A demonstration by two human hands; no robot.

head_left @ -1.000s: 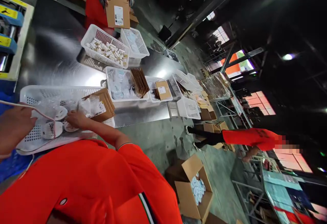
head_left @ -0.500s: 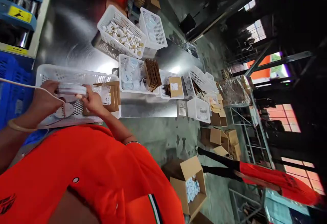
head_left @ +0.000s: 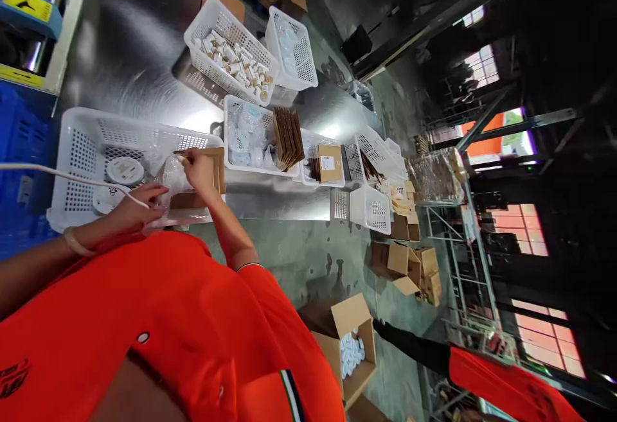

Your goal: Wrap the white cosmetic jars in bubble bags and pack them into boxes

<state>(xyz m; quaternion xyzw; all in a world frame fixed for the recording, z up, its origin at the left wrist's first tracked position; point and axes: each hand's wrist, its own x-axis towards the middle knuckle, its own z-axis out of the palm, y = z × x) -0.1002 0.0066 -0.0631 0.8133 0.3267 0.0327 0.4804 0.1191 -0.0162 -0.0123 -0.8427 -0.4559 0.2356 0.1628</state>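
A long white plastic basket point(head_left: 80, 171) stands in front of me at the left. Two flat, round white containers point(head_left: 125, 170) with printed lids lie in its left part. Over its right part is a crumpled clear bubble-wrap bag point(head_left: 174, 176). My right hand point(head_left: 198, 170) pinches the bag's upper right edge. Fingers of my left hand point(head_left: 137, 208) close on its lower left side. Folded brown cardboard pieces point(head_left: 218, 164) stand at the basket's right end, partly behind my right hand.
A white cable point(head_left: 58, 171) crosses in front of my left hand. Beyond are a basket of small bottles point(head_left: 236, 65), a basket of clear bags point(head_left: 245, 133) and brown cardboard point(head_left: 288, 139). An open carton point(head_left: 354, 345) sits on the floor; a person in red point(head_left: 501, 377) is near it.
The flat white container pieces have left my hands; round containers lie in the basket. Both hands have moved right onto the bubble-wrap bag. The person at the far side has shifted out of view partly.
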